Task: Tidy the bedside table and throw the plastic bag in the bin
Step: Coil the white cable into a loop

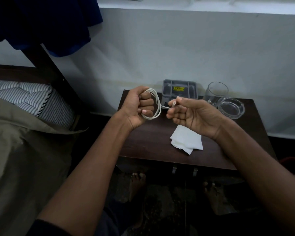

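A white cable [157, 106] is looped in coils around my left hand [137, 109], which is closed in a fist above the left part of the dark wooden bedside table [150, 142]. My right hand [192, 114] pinches the cable's free end, its plug sticking up between thumb and forefinger. The two hands are close together, joined by a short taut stretch of cable. A folded white plastic bag or sheet [186, 140] lies flat on the table below my right hand.
A grey compartment tray [180, 90] with a yellow label stands at the table's back against the wall. A drinking glass [215, 93] and a glass ashtray [232, 108] sit at the back right. The bed [24, 133] is to the left. My bare feet are below the table front.
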`<action>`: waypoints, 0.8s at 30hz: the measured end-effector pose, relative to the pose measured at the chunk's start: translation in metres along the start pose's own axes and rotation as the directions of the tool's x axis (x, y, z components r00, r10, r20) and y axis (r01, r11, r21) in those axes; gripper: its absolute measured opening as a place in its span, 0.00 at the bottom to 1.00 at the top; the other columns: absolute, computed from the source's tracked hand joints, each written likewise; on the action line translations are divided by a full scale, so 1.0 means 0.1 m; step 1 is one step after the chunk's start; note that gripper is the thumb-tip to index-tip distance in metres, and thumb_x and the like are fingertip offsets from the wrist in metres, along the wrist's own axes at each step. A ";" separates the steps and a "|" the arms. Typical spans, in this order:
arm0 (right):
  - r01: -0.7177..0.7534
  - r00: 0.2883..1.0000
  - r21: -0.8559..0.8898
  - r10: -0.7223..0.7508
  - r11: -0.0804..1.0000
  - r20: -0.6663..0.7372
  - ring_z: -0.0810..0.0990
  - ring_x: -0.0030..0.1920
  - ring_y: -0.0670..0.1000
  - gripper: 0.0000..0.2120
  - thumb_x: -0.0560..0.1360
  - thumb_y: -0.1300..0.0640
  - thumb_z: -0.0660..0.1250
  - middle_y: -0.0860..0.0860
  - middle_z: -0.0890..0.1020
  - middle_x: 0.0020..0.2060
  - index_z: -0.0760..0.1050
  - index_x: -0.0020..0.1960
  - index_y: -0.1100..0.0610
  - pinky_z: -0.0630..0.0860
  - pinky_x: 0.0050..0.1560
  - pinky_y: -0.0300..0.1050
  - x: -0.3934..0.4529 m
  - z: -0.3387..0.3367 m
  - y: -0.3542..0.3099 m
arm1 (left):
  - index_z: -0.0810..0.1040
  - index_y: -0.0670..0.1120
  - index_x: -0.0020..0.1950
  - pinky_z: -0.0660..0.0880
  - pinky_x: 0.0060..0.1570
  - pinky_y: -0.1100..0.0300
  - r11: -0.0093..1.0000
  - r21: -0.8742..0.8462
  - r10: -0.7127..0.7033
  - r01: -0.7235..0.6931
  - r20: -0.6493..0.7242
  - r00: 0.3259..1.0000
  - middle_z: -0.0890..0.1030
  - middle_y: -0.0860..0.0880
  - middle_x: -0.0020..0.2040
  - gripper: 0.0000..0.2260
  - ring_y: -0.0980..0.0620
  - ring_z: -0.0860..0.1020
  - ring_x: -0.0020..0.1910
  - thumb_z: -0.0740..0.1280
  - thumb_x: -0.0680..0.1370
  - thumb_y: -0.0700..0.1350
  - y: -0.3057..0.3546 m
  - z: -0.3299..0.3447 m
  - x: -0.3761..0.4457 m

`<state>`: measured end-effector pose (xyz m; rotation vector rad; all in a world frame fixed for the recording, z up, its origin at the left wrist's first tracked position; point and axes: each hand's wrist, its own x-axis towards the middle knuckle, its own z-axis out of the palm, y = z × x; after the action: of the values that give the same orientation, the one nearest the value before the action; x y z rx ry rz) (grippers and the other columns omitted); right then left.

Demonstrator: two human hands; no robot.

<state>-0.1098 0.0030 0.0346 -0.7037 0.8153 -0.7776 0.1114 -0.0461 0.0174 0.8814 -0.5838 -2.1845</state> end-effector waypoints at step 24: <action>0.254 0.856 -0.364 -0.383 0.896 -0.348 0.83 0.36 0.55 0.12 0.77 0.72 0.70 0.56 0.81 0.34 0.74 0.39 0.60 0.84 0.39 0.50 0.23 0.20 0.38 | 0.55 0.53 0.28 0.52 0.18 0.68 0.996 -0.077 -0.017 0.043 0.307 0.951 0.52 0.55 0.23 0.23 0.57 0.49 0.19 0.51 0.84 0.47 -0.14 0.22 0.06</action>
<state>-0.0705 0.0085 0.0066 -0.9895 1.2406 -1.1446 0.0858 -0.0381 0.0209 0.5121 -0.6249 -2.3743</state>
